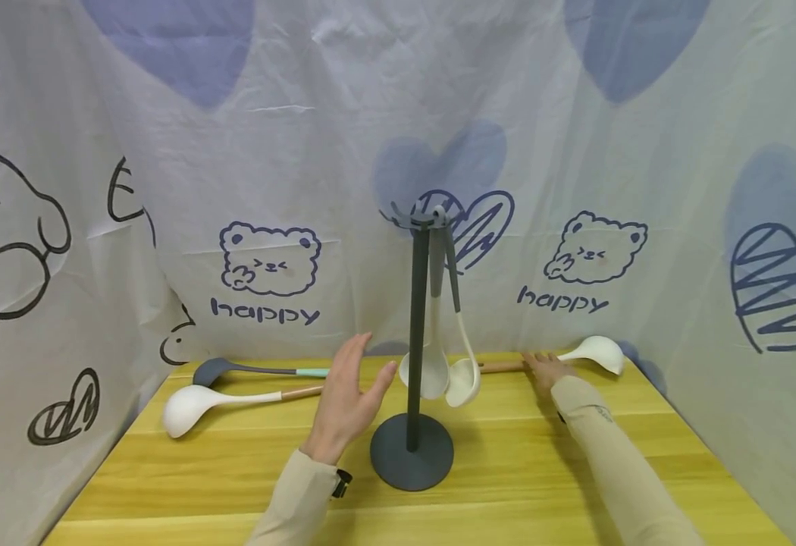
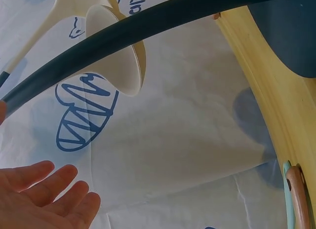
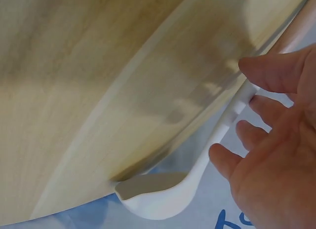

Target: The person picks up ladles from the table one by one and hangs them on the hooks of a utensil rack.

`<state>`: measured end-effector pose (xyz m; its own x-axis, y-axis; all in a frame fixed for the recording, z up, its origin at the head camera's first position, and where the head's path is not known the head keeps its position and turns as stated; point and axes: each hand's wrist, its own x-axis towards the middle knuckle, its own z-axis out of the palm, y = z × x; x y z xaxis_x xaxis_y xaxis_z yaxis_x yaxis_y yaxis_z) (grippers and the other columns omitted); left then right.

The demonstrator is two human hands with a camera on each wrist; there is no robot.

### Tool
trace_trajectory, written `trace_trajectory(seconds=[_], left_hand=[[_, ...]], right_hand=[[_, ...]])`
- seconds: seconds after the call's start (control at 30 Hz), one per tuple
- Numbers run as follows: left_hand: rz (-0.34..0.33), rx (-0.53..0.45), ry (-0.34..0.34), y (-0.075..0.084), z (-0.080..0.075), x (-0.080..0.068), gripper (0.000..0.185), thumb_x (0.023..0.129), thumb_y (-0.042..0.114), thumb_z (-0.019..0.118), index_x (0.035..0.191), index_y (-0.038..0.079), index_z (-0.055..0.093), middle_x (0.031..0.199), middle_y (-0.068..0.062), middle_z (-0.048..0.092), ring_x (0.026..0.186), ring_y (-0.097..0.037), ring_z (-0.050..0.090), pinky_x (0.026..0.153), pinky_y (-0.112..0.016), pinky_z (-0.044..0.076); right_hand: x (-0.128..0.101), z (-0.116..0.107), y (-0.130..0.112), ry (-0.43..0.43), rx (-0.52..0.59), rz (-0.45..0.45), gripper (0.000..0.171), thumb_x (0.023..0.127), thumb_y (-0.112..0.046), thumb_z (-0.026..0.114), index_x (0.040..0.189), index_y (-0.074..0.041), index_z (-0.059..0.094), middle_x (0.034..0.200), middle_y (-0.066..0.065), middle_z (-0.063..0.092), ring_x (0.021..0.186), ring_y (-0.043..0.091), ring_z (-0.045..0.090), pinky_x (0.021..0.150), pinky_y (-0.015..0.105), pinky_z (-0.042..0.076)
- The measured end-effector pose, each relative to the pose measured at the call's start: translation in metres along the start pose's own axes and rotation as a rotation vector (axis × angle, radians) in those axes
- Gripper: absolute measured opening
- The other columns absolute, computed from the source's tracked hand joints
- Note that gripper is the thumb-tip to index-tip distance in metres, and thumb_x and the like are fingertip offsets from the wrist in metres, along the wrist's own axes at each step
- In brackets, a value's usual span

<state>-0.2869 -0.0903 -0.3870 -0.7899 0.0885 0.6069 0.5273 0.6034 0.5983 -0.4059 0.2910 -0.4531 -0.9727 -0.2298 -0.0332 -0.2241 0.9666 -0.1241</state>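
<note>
A dark utensil stand (image 1: 417,334) with a round base and a ring of hooks at its top stands mid-table. At least two white ladles (image 1: 462,383) with grey handles hang on its right; its pole partly hides their bowls. My left hand (image 1: 346,398) is held up just left of the pole, its fingers extended and nothing in them. At the table's back right, my right hand (image 1: 546,371) reaches over a white ladle (image 1: 599,353) with a wooden handle. In the right wrist view its thumb and loosely bent, spread fingers lie about the handle (image 3: 232,110); a firm grip does not show.
On the left of the wooden table (image 1: 234,478) lie a dark grey ladle (image 1: 214,371) with a mint handle end and a white ladle (image 1: 189,409) with a wooden handle. A printed cloth (image 1: 384,98) hangs behind and at both sides.
</note>
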Motion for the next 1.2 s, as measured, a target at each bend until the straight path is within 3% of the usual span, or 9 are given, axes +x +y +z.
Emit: trace_trajectory(seconds=[0.1, 0.2, 0.33, 0.43, 0.7, 0.87, 1.2], left_hand=[[0.007, -0.001, 0.002, 0.000, 0.001, 0.000, 0.062, 0.098, 0.044, 0.057, 0.146, 0.007, 0.044, 0.151, -0.014, 0.044, 0.141, -0.032, 0.039, 0.115, -0.052, 0.034], [0.016, -0.002, 0.012, 0.001, 0.002, 0.000, 0.061, 0.098, 0.043, 0.057, 0.146, 0.007, 0.044, 0.150, -0.014, 0.044, 0.141, -0.032, 0.039, 0.115, -0.052, 0.035], [0.015, -0.014, 0.010, 0.002, 0.003, 0.000, 0.061, 0.098, 0.043, 0.056, 0.146, 0.007, 0.044, 0.151, -0.014, 0.043, 0.141, -0.032, 0.038, 0.115, -0.053, 0.034], [0.001, -0.025, -0.005, 0.002, 0.004, -0.001, 0.062, 0.098, 0.046, 0.055, 0.146, 0.008, 0.043, 0.152, -0.014, 0.042, 0.143, -0.032, 0.036, 0.115, -0.054, 0.033], [0.009, -0.023, -0.007, 0.002, 0.007, -0.002, 0.063, 0.098, 0.047, 0.054, 0.146, 0.008, 0.043, 0.152, -0.014, 0.042, 0.143, -0.031, 0.035, 0.116, -0.053, 0.032], [0.023, -0.020, 0.000, 0.003, 0.007, -0.001, 0.059, 0.100, 0.044, 0.051, 0.146, 0.008, 0.044, 0.152, -0.014, 0.043, 0.143, -0.032, 0.035, 0.116, -0.053, 0.032], [0.001, -0.052, 0.026, 0.000, 0.003, -0.003, 0.050, 0.105, 0.038, 0.041, 0.144, 0.007, 0.046, 0.153, -0.016, 0.041, 0.144, -0.034, 0.033, 0.117, -0.056, 0.028]], right_hand=[[-0.001, -0.002, 0.000, -0.019, 0.007, 0.021, 0.061, 0.085, 0.008, 0.050, 0.146, 0.003, 0.040, 0.146, 0.033, 0.039, 0.137, 0.054, 0.032, 0.114, 0.063, 0.027], [0.000, -0.006, 0.000, -0.009, 0.022, 0.013, 0.053, 0.087, 0.006, 0.053, 0.140, 0.004, 0.048, 0.136, 0.031, 0.051, 0.127, 0.050, 0.046, 0.109, 0.060, 0.037], [0.003, -0.007, 0.003, 0.046, 0.019, -0.019, 0.032, 0.085, 0.005, 0.060, 0.116, 0.001, 0.065, 0.109, 0.024, 0.066, 0.101, 0.041, 0.062, 0.093, 0.053, 0.051], [0.006, -0.004, 0.009, 0.077, -0.010, -0.030, 0.019, 0.086, 0.003, 0.062, 0.102, -0.003, 0.071, 0.100, 0.019, 0.070, 0.091, 0.036, 0.065, 0.087, 0.050, 0.054], [0.014, 0.008, 0.032, 0.094, 0.003, -0.008, 0.016, 0.074, 0.005, 0.065, 0.077, -0.008, 0.074, 0.082, 0.012, 0.071, 0.072, 0.027, 0.064, 0.071, 0.043, 0.056], [0.008, 0.000, 0.032, 0.079, -0.028, -0.051, 0.015, 0.073, 0.007, 0.068, 0.075, -0.007, 0.074, 0.079, 0.010, 0.071, 0.071, 0.026, 0.064, 0.071, 0.044, 0.056], [-0.004, -0.003, 0.020, 0.073, 0.004, -0.161, 0.012, 0.076, 0.000, 0.073, 0.085, -0.006, 0.076, 0.087, 0.008, 0.073, 0.079, 0.027, 0.066, 0.078, 0.047, 0.056]])
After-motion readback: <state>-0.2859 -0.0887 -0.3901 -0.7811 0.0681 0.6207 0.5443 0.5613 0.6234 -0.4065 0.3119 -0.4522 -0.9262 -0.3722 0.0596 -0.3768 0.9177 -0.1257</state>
